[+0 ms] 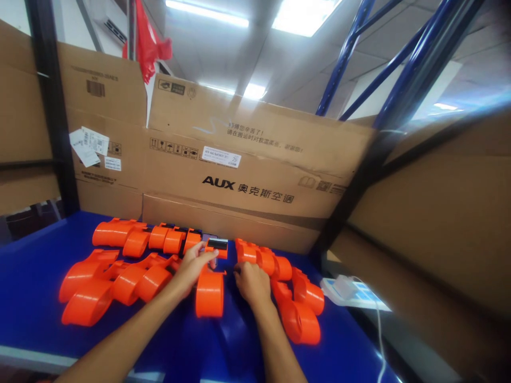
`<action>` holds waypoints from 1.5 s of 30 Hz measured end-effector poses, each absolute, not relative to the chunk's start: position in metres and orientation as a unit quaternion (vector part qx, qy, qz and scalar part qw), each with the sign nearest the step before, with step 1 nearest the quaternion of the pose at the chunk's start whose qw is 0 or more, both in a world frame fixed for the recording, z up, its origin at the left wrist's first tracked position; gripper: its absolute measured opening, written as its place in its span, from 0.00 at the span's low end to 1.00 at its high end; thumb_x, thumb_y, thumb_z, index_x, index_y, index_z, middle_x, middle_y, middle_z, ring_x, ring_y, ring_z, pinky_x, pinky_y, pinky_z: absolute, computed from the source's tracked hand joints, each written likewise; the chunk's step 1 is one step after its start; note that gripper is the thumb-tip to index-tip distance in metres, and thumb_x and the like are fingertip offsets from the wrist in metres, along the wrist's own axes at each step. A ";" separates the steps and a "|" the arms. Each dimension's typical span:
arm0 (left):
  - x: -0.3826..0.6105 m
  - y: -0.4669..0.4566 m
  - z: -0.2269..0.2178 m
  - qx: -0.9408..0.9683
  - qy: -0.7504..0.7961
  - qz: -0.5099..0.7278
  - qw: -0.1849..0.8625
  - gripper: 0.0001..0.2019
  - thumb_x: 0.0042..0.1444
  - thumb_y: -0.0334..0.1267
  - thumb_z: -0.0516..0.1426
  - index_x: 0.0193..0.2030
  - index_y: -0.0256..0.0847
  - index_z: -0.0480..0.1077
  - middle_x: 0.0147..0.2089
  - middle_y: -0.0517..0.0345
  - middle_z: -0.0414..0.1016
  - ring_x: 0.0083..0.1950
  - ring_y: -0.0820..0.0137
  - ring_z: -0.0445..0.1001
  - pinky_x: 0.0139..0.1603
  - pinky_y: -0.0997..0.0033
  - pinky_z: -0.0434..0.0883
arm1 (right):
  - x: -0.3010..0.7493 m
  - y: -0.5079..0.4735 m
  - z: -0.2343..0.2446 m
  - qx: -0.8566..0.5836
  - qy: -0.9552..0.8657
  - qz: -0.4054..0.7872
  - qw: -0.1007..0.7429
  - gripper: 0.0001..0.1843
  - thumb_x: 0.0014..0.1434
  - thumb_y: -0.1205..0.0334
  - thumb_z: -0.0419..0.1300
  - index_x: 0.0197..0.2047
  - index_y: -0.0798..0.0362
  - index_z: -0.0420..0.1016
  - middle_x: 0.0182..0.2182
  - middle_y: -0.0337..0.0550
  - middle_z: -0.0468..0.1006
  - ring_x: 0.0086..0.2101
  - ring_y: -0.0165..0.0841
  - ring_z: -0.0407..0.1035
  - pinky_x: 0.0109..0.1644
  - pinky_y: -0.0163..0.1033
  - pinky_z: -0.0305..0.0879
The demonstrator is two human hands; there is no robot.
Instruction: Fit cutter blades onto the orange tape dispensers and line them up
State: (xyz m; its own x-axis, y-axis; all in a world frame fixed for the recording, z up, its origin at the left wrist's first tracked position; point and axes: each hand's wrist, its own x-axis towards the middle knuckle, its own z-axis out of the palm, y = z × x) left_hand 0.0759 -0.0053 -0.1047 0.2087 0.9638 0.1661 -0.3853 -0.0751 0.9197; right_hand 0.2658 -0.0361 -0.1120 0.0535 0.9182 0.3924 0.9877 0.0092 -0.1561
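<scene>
Several orange plastic tape dispensers lie on a blue table [32, 298]. One orange dispenser [210, 292] stands between my hands at the middle. My left hand [192, 264] reaches over it, fingers pinched on its upper part near a black strip [217, 244]. My right hand [251, 282] rests just right of it, fingers curled down against the table beside a row of dispensers [297, 300]; what it grips is hidden.
More orange dispensers [104, 282] are spread at the left and in a back row [159, 238]. Cardboard walls [247, 181] close off the back and right. A white power strip with a cable [347, 290] lies at the right edge. Black shelf posts stand left and right.
</scene>
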 end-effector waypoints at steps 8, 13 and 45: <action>0.075 -0.009 -0.099 0.486 0.283 0.545 0.622 0.17 0.46 0.46 0.67 0.39 0.39 0.71 0.23 0.63 0.72 0.22 0.74 0.68 0.26 0.75 0.63 | 0.264 -0.036 -0.109 -0.671 -0.691 -0.080 0.258 0.07 0.60 0.64 0.58 0.38 0.48 0.78 0.32 0.49 0.81 0.33 0.41 0.76 0.35 0.41 0.63; 0.075 -0.008 -0.099 0.488 0.278 0.555 0.614 0.17 0.47 0.48 0.66 0.39 0.39 0.71 0.23 0.62 0.71 0.22 0.74 0.68 0.25 0.75 0.63 | 0.264 -0.035 -0.104 -0.544 -0.685 0.046 0.482 0.07 0.63 0.57 0.56 0.36 0.49 0.72 0.28 0.43 0.79 0.28 0.38 0.74 0.32 0.41 0.69; 0.079 -0.013 -0.099 0.505 0.294 0.537 0.608 0.19 0.49 0.47 0.65 0.42 0.38 0.68 0.23 0.63 0.71 0.23 0.73 0.68 0.26 0.76 0.66 | 0.245 -0.030 -0.100 -0.360 -0.420 0.432 0.712 0.21 0.48 0.60 0.72 0.46 0.50 0.77 0.38 0.43 0.81 0.38 0.33 0.75 0.43 0.37 0.71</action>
State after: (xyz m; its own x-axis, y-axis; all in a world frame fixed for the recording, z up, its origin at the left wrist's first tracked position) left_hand 0.0785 -0.0132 -0.0988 0.2497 0.9507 0.1840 -0.3564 -0.0865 0.9303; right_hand 0.2452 -0.0302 -0.1002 0.2736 0.9181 0.2867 -0.3138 0.3669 -0.8757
